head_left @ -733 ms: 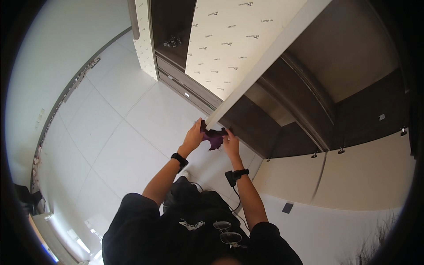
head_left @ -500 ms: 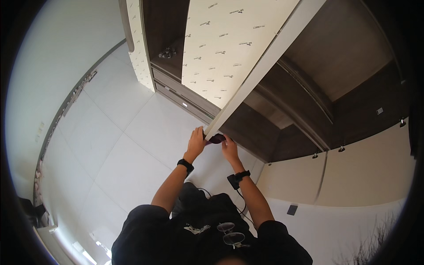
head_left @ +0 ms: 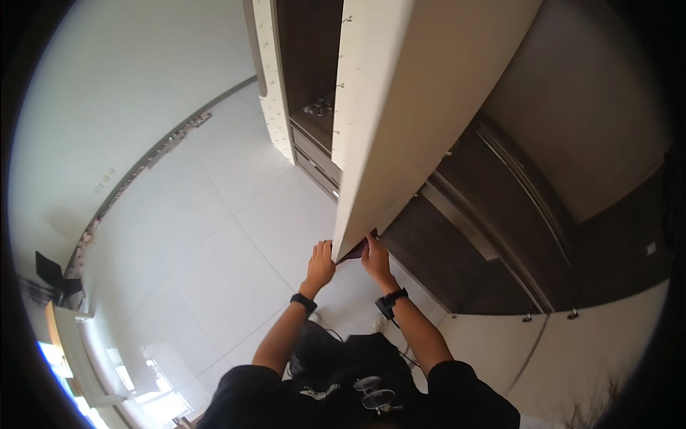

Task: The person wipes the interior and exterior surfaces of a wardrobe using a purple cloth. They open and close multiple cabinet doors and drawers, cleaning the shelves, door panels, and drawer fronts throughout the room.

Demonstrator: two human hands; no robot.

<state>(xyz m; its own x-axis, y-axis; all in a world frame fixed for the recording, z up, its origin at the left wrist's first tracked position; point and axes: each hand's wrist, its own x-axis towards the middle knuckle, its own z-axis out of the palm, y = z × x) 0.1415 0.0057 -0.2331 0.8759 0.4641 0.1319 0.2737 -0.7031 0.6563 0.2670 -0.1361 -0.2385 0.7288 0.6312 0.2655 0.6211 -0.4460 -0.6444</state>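
At the near end of the pale door (head_left: pixel 400 136), the purple cloth (head_left: pixel 354 252), likely light, soft and best pinched by its edges, sits between the half-curled left hand (head_left: pixel 321 265), hold unclear, and the right hand (head_left: pixel 376 263), closed on it.

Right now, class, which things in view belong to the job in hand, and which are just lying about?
In the job:
pale door
purple cloth at the door's corner
left hand and right hand, either side

Lying about:
shiny clutter inside the dark cabinet
black object, far left, unclear
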